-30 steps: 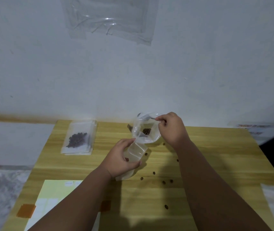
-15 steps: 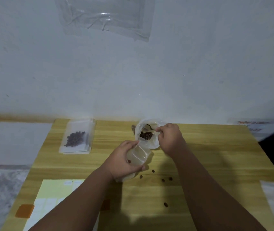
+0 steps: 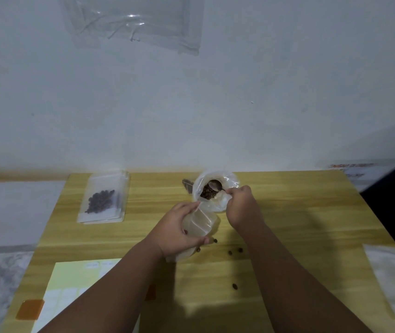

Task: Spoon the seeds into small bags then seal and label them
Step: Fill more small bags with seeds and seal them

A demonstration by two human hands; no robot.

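My left hand [image 3: 176,228] grips a small clear bag [image 3: 200,224], fingers curled round it, and holds it tilted with its mouth toward the back of the table [image 3: 299,212]. My right hand [image 3: 240,205] pinches the handle of a spoon [image 3: 215,185]. The spoon's bowl is inside the open mouth of a bigger clear bag [image 3: 230,181], right over the brown seeds [image 3: 207,193] heaped in it. That bigger bag stands near the table's back edge, just beyond the small bag; I cannot tell if the two touch. My hands are close together but apart.

A few loose seeds [image 3: 234,251] lie on the wood near my left hand and between my forearms. Off to the left lies a filled bag [image 3: 104,198], flat, with a dark clump of seeds in it. A pale yellow label sheet [image 3: 76,280] lies at the near left, under my left forearm, with orange tape [image 3: 29,308] at its corner. More clear plastic [image 3: 393,280] lies at the table's right edge, and a plastic sheet [image 3: 131,22] hangs on the wall.
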